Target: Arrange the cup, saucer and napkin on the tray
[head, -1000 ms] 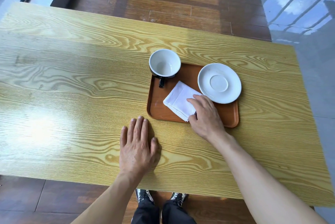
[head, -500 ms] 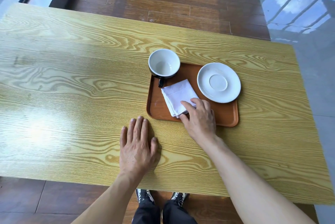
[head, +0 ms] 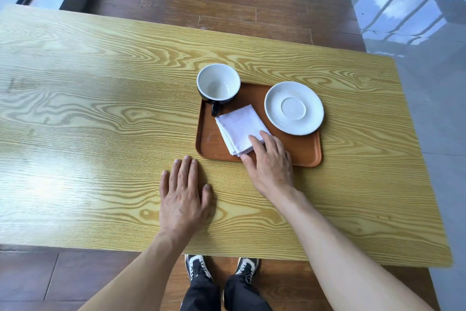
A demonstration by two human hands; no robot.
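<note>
Squaring the folded white cloth napkin point(head: 239, 129) called for light fingertip pressure and a slow slide, so the folds stayed stacked. The right hand point(head: 271, 165) lay mostly open, fingertips point(head: 253, 138) pressing the napkin's near corner, thumb at its near edge; whether it pinched the cloth was hard to tell. The napkin lay on the brown rectangular plastic tray point(head: 306, 153), between the black cup with white inside point(head: 218, 83) at the far left corner and the round white ceramic saucer point(head: 294, 108) at the far right. The cup's handle sat just beside the napkin's far corner, likely the snag. The left hand point(head: 184, 196) rested flat and empty on the yellow wood-grain table point(head: 100, 109), near the tray.
</note>
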